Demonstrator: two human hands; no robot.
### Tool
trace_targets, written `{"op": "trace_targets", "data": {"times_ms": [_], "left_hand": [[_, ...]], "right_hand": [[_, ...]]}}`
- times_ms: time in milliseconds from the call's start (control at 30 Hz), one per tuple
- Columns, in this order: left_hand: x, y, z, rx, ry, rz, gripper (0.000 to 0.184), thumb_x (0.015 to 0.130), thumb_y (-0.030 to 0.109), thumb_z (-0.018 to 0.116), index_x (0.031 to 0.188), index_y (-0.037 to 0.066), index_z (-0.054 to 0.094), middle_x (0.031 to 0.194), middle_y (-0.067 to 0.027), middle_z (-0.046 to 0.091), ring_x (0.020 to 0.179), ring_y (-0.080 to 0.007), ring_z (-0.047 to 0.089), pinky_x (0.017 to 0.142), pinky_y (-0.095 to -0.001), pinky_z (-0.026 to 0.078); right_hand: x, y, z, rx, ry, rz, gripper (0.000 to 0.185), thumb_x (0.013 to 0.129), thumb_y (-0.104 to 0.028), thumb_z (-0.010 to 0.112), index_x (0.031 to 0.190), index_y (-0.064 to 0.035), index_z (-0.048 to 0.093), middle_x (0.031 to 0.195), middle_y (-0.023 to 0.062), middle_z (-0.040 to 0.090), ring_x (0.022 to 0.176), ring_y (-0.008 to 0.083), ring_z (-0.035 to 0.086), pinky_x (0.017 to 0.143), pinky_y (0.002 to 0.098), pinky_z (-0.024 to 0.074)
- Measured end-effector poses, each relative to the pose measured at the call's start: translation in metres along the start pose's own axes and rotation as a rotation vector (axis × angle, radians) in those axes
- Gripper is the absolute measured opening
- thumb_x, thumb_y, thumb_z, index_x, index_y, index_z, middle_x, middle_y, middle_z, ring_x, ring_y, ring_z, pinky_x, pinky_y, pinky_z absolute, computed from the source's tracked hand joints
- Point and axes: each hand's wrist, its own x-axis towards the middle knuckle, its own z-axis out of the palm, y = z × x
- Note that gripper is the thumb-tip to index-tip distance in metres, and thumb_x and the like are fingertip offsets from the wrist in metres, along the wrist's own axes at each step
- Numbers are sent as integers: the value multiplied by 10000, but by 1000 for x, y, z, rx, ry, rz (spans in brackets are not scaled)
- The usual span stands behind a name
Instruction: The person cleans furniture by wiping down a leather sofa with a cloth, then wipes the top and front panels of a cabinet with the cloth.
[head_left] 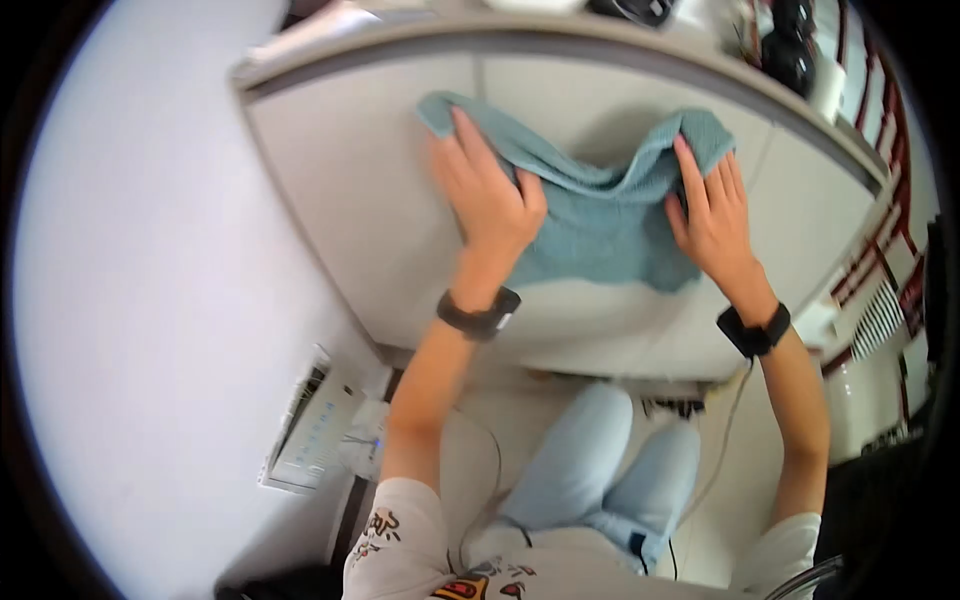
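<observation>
A teal towel (600, 230) hangs in front of the white cabinet, its upper edge sagging in folds between my two hands. My left hand (490, 195) grips it near the upper left corner, with the thumb along the fold. At the upper right, my right hand (715, 205) is closed on the bunched corner, fingers over the cloth. The parts of the towel behind my fingers are hidden. Each wrist wears a black band, the left one (478, 313) and the right one (755, 330).
White cabinet doors (340, 180) stand behind the towel, under a countertop edge (560, 38) holding several items, among them a dark bottle (790, 50). A white wall (150, 250) is on the left, with a printed box (312, 425) low beside it. Thin cables run over the floor.
</observation>
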Motion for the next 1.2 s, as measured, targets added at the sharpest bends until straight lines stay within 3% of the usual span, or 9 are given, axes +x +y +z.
{"op": "trace_targets", "data": {"times_ms": [200,400,667,767,867,900,1067,1167,1200], "left_hand": [[61,-39,-23,97,-73,7,716,872,87,569,1463,-169,254,1405,-382,340,1340,-564,311,1140,-571,248],[73,-109,-53,182,-128,26,685,908,135,575,1453,-160,284,1435,-367,348,1393,-546,276,1178,-542,239],[87,-174,-80,334,-141,-38,678,999,247,498,1481,-157,242,1481,-389,304,1418,-542,241,1187,-527,223],[83,-177,-94,336,-170,-86,686,1007,238,478,1488,-164,199,1487,-385,301,1410,-549,241,1187,-535,214],[44,-206,-96,381,-175,-72,682,1001,222,474,1493,-160,195,1503,-373,285,1413,-544,241,1190,-535,211],[24,-208,-101,356,-207,-107,653,977,141,442,1495,-161,187,1516,-369,264,1419,-540,231,1201,-531,194],[-132,-235,-113,501,-340,-185,777,876,146,565,1497,-147,202,1528,-368,270,1446,-503,234,1221,-506,178],[-211,-184,-136,129,-309,-623,783,828,101,578,1474,-172,231,1537,-383,230,1448,-507,220,1229,-501,147],[-267,-212,-132,121,-366,-730,819,809,89,590,1475,-184,201,1532,-399,206,1441,-516,210,1225,-491,168]], "right_hand": [[66,-21,-2,-28,39,-160,644,818,-14,612,1446,-30,466,1233,196,583,1215,384,535,1127,470,383],[120,-60,26,-77,39,-156,663,830,-14,546,1478,-8,406,1233,181,566,1259,353,490,1154,431,352],[150,-88,72,-98,11,-160,582,918,-121,471,1485,-11,402,1241,148,566,1265,300,492,1180,413,306],[146,-113,82,-111,136,-123,574,923,-129,466,1484,-20,417,1224,143,574,1264,296,494,1186,422,296],[135,-141,110,-4,153,-147,558,913,-119,478,1462,-22,453,1217,145,592,1247,304,513,1177,427,313],[127,-157,125,53,139,-166,558,909,-118,484,1458,-22,459,1219,144,596,1246,304,516,1174,428,317],[50,-233,165,211,-81,-173,535,886,-130,518,1413,-39,516,1290,144,595,1285,297,506,1172,419,327],[-40,-283,231,343,-182,-250,476,902,-152,521,1368,-67,562,1389,142,563,1346,287,474,1189,407,308],[-64,-294,233,333,-241,-289,458,916,-166,515,1362,-75,567,1414,121,550,1364,271,457,1198,399,296]]}}
